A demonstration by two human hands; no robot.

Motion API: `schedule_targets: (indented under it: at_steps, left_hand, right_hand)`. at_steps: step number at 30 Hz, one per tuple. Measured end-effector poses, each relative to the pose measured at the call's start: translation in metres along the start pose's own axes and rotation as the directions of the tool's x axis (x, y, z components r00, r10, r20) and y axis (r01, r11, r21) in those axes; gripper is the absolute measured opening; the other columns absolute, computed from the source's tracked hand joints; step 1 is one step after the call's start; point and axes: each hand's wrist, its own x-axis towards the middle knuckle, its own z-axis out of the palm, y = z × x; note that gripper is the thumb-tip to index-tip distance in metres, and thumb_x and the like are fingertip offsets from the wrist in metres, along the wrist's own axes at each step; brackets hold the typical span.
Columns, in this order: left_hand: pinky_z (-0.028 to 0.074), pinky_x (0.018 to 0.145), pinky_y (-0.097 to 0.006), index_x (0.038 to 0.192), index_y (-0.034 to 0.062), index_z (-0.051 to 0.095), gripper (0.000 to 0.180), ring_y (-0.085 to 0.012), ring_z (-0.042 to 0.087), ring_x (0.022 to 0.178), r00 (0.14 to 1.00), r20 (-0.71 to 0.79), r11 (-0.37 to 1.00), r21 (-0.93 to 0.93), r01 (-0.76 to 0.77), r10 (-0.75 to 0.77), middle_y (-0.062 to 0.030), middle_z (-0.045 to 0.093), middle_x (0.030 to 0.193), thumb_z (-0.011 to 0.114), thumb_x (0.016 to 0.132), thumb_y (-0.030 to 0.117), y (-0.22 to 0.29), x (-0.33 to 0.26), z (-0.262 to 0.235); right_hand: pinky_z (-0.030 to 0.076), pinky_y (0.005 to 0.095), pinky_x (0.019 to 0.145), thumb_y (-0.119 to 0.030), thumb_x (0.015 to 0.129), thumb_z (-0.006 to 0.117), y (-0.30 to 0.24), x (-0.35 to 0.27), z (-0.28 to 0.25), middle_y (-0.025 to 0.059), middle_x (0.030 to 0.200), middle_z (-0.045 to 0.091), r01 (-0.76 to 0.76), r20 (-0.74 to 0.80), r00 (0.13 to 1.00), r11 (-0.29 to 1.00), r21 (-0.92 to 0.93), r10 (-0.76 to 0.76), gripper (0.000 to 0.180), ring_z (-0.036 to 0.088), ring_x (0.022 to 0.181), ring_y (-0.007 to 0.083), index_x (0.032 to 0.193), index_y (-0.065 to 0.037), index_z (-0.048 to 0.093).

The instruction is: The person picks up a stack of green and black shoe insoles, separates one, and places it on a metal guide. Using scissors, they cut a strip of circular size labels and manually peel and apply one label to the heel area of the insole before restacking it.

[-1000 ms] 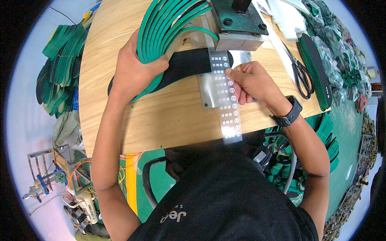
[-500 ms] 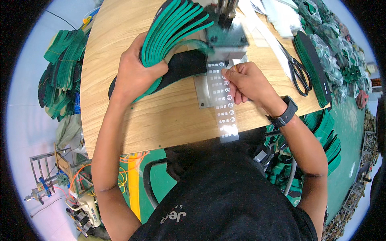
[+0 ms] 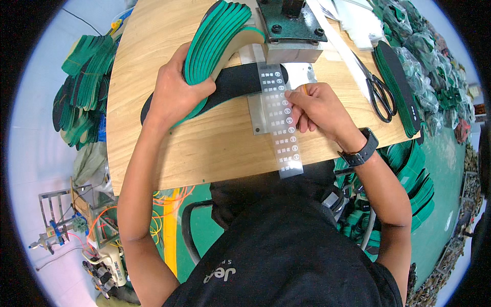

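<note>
Shifted nearer the wooden table's [image 3: 215, 148] far edge, the left hand [image 3: 176, 94] clasps a fanned stack of green foam insoles [image 3: 215, 38] over a black insole [image 3: 240, 82]. Right hand [image 3: 317, 107] fingers pinch a clear label strip [image 3: 281, 123] beside the grey metal press [image 3: 291, 30].

Bright, even indoor light from above; colours vivid. Soft, short shadows under left hand [image 3: 176, 94] and right hand [image 3: 317, 107] on pale wooden table [image 3: 204, 148]. Small white glare patch at lower end of clear label strip [image 3: 281, 123]; metal machine base [image 3: 291, 25] shows dull sheen. Centre sharp, no motion blur. Strong fisheye bend: table edges curve, rim scene squeezed and slightly soft. Black circular vignette fills corners. Left rim washed out, pale bluish.
</note>
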Motion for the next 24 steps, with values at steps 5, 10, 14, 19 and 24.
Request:
schedule_targets:
  at_steps: [5,10,14,19,24]
  left_hand:
    - [0.049,0.080,-0.031,0.119,-0.0035,0.053,0.061,-0.0223,0.062,0.081,0.999,0.026,1.000,-0.007,0.022,-0.022,-0.0158,0.065,0.089,0.066,0.063,0.015,0.0005,0.0002,0.0001]
    - [0.049,0.079,-0.031,0.117,-0.0017,0.054,0.058,-0.0232,0.062,0.080,0.998,0.052,0.999,-0.005,0.033,-0.033,-0.0166,0.065,0.087,0.067,0.064,0.014,0.0003,-0.0007,0.0004]
    - [0.049,0.079,-0.033,0.117,-0.0003,0.055,0.056,-0.0265,0.064,0.080,0.999,0.048,1.000,0.000,0.016,-0.016,-0.0181,0.065,0.088,0.067,0.064,0.014,0.0008,0.0004,0.0022]
    - [0.047,0.085,-0.031,0.120,-0.0008,0.054,0.057,-0.0189,0.062,0.089,0.997,0.078,1.000,0.027,0.008,-0.010,-0.0131,0.066,0.097,0.067,0.066,0.010,0.0010,-0.0010,0.0065]
    - [0.050,0.076,-0.035,0.118,0.0019,0.055,0.056,-0.0331,0.064,0.079,0.994,0.053,0.994,0.044,-0.098,0.095,-0.0209,0.065,0.085,0.068,0.065,0.017,-0.0047,-0.0007,0.0084]
  right_hand:
    - [0.035,0.0180,0.034,-0.020,0.091,0.056,-0.0006,0.0036,0.0001,0.0068,0.057,0.062,-0.053,0.008,0.999,0.998,0.026,0.052,0.028,0.052,0.038,0.0086,0.069,-0.004,0.057]
    - [0.034,0.0179,0.034,-0.020,0.092,0.057,-0.0052,0.0017,0.0033,0.0058,0.056,0.062,-0.075,0.008,0.997,0.997,-0.022,0.075,0.029,0.052,0.038,0.0082,0.067,-0.005,0.057]
    - [0.034,0.0177,0.034,-0.021,0.092,0.057,-0.0018,0.0029,0.0008,0.0056,0.056,0.062,-0.049,0.020,0.999,0.999,-0.015,0.049,0.029,0.053,0.038,0.0081,0.067,-0.005,0.057]
    - [0.035,0.0185,0.034,-0.022,0.092,0.058,0.0006,0.0027,0.0008,0.0046,0.058,0.062,-0.052,0.000,0.999,0.997,-0.057,0.052,0.029,0.053,0.039,0.0074,0.067,-0.006,0.056]
    - [0.035,0.0186,0.035,-0.022,0.091,0.059,-0.0016,-0.0007,0.0024,0.0037,0.058,0.061,-0.016,0.005,1.000,0.999,-0.048,0.016,0.028,0.052,0.041,0.0067,0.069,-0.006,0.057]
